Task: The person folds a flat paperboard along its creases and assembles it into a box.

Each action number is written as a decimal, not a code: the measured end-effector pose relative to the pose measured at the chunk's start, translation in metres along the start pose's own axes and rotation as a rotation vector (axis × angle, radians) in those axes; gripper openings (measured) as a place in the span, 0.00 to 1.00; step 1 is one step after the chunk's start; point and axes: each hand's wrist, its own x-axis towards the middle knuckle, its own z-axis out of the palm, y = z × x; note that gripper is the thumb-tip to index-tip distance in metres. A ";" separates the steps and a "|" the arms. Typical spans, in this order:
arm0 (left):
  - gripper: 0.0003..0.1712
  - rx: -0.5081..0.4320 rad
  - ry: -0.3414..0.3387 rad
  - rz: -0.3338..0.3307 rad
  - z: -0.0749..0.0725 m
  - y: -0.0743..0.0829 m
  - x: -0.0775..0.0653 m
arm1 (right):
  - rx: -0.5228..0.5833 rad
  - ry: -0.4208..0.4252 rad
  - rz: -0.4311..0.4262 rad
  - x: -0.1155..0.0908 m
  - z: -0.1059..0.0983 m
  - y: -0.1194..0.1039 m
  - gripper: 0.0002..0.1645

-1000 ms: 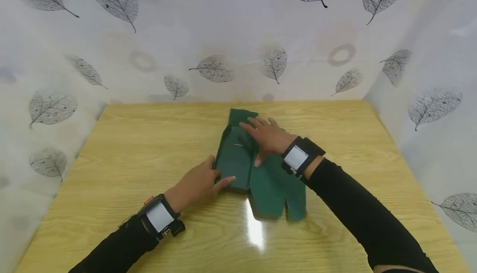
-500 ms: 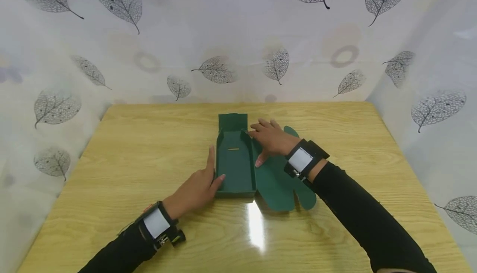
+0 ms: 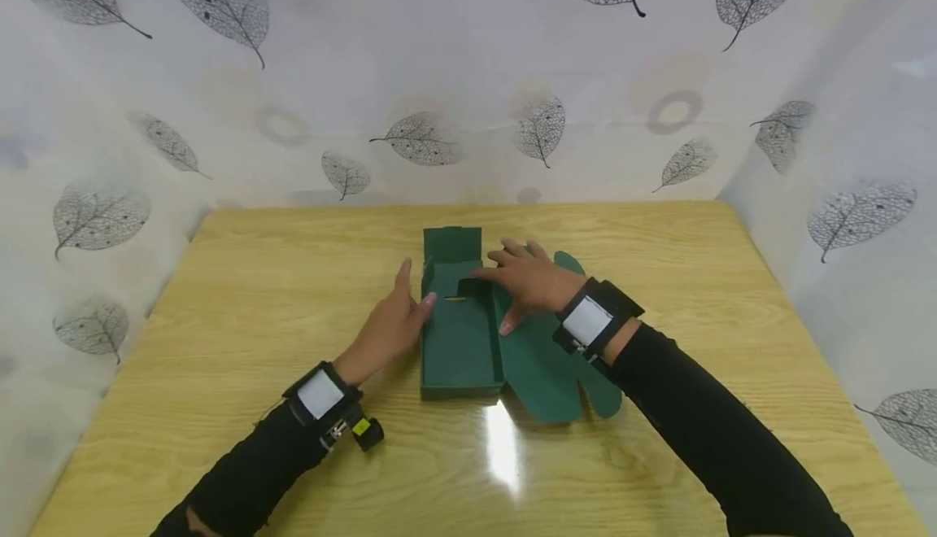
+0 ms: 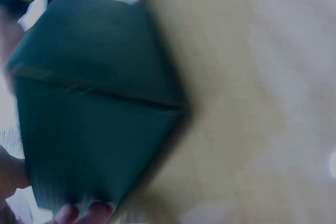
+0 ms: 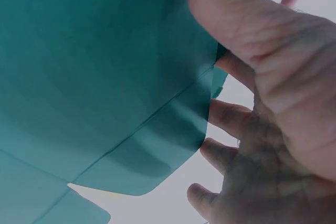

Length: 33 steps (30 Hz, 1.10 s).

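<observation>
A dark green cardboard box [image 3: 461, 350] lies on the table, its long side towards me, its lid panel [image 3: 538, 366] folded out to the right. At the far end a flap [image 3: 452, 244] stands out. My left hand [image 3: 391, 321] is at the box's left wall, thumb tip over the rim and index finger stretched out along the outside. My right hand [image 3: 538, 281] spreads over the far right corner, the index finger reaching to a small dark tab [image 3: 472, 286] inside the box and the thumb over the lid panel. The left wrist view is blurred.
The wood-grain table [image 3: 293, 277] spreads around the box. Behind and at both sides hangs a pale curtain [image 3: 468, 49] printed with dark leaves. Light glares on the table [image 3: 501, 447] just in front of the box.
The box has turned straight and its lid panel has swung further right. My left hand has slid up along the left wall. My right index finger has moved left to the small tab.
</observation>
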 end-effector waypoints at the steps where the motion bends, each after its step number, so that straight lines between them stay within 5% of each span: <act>1: 0.37 -0.007 -0.025 -0.018 -0.002 -0.002 0.004 | 0.006 -0.008 0.002 0.001 0.000 -0.001 0.60; 6: 0.29 -0.027 -0.152 -0.044 -0.009 -0.010 0.012 | -0.007 -0.014 -0.018 0.001 -0.001 -0.002 0.60; 18: 0.23 -0.119 -0.212 -0.033 -0.014 -0.009 0.008 | -0.003 -0.014 -0.040 0.002 -0.001 -0.004 0.61; 26: 0.37 -0.115 -0.160 -0.164 -0.015 -0.012 0.024 | 0.011 -0.037 -0.024 0.004 -0.002 -0.008 0.59; 33: 0.46 -0.281 -0.298 -0.275 -0.016 -0.015 0.035 | 0.018 -0.053 -0.011 0.004 -0.002 -0.009 0.58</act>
